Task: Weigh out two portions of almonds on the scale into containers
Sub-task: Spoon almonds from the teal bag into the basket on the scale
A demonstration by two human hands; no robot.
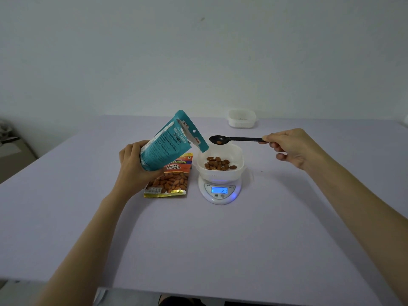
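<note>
The left hand grips the lower half of a teal almond pouch, fingers curled round it with their tips hidden behind the foil. The pouch is tilted, its torn-open mouth pointing down to the right over the left rim of a white container, which sits on a round white kitchen scale. What is inside the pouch cannot be seen. Pouch and hand cover the top of an orange salted almonds packet, which lies flat on the surface just left of the scale, so its brand name is cut off.

The right hand pinches the end of a black spoon between thumb and forefinger, the other fingers curled below. The spoon's bowl hangs above the container's far rim with 1 almond in it. A loose layer of almonds covers part of the container's floor. The scale's blue display shows a 2 and a further mark too blurred to read.

A 2nd white container stands well apart near the surface's far edge; something dark in it is too small to make out. The scale stands well away from the near edge, which crosses the bottom of the view, and from both sides. Both forearms reach in over that broad stretch. Beyond the left edge, dark objects are cut off by the frame
</note>
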